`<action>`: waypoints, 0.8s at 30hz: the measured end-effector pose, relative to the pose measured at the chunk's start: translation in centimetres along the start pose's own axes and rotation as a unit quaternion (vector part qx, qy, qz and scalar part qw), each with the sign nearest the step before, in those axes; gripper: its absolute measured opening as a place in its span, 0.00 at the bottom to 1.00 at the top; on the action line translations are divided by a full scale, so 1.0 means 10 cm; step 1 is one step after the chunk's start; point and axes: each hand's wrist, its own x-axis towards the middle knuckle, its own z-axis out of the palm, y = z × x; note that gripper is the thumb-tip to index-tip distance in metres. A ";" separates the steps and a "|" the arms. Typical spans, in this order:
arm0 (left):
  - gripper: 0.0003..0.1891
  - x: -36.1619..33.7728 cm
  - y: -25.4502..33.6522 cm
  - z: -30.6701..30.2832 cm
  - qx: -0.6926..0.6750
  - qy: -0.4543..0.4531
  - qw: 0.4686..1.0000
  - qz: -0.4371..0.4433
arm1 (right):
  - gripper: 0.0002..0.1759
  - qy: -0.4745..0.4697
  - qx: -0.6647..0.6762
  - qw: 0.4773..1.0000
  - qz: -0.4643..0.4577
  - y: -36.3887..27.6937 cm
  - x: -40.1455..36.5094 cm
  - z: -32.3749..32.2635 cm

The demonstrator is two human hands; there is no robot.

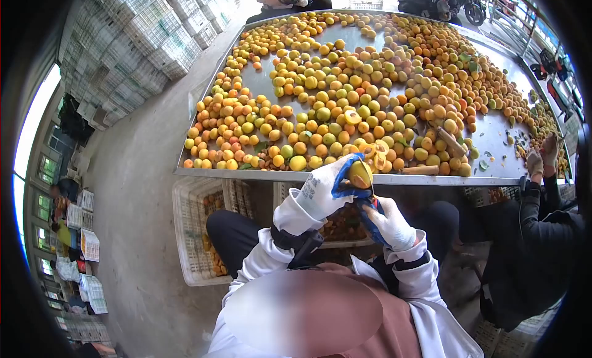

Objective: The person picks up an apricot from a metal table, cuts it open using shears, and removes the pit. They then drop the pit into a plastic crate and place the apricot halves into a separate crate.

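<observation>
My left hand [322, 188], in a white glove with blue fingers, is closed around a yellow-green apricot [360, 174] just in front of the table's near edge. Close below the fruit, my right hand [393, 222], gloved the same way, grips a small knife [374, 201] with a bit of red on it. Its thin blade stands against the apricot's side; most of the handle is hidden in my fingers. Right beyond my hands, apricot halves [374, 151] lie on the metal table among whole apricots [327, 102].
The table [259, 171] has a raised rim. Below it stand white crates [194, 235] with apricots inside. Wooden sticks [425, 170] lie near the front edge. A co-worker's hands [542, 158] work at the right; others sit at the far side. Stacked crates [132, 40] fill the back left.
</observation>
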 end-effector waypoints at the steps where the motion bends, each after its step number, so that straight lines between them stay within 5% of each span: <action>1: 0.40 -0.02 0.00 0.03 -0.113 0.017 0.993 -0.029 | 0.10 0.012 0.004 1.000 -0.017 0.00 0.01 0.03; 3: 0.40 -0.01 0.04 0.08 -0.224 0.033 0.972 -0.055 | 0.09 0.024 0.006 0.999 -0.036 0.00 0.00 0.01; 5: 0.37 -0.06 0.10 0.10 -0.473 0.025 0.876 -0.087 | 0.09 0.055 -0.004 0.996 -0.077 0.09 0.03 0.02; 7: 0.34 -0.10 0.10 0.19 -0.470 0.062 0.875 -0.095 | 0.06 0.063 -0.113 0.984 -0.125 0.17 0.08 -0.03; 9: 0.27 -0.10 0.12 0.23 -0.542 0.100 0.806 -0.215 | 0.09 0.112 -0.227 0.944 -0.212 0.20 0.14 -0.01; 13: 0.23 0.04 0.13 0.25 -0.448 0.123 0.856 -0.226 | 0.12 0.158 -0.259 0.918 -0.257 0.25 0.15 0.09; 17: 0.23 0.12 0.34 0.18 -0.551 0.090 0.796 -0.232 | 0.15 0.180 -0.262 0.921 -0.225 0.30 0.14 0.11; 24: 0.24 0.11 0.37 0.36 -0.519 0.146 0.828 -0.156 | 0.11 0.290 -0.312 0.861 -0.277 0.44 0.18 0.19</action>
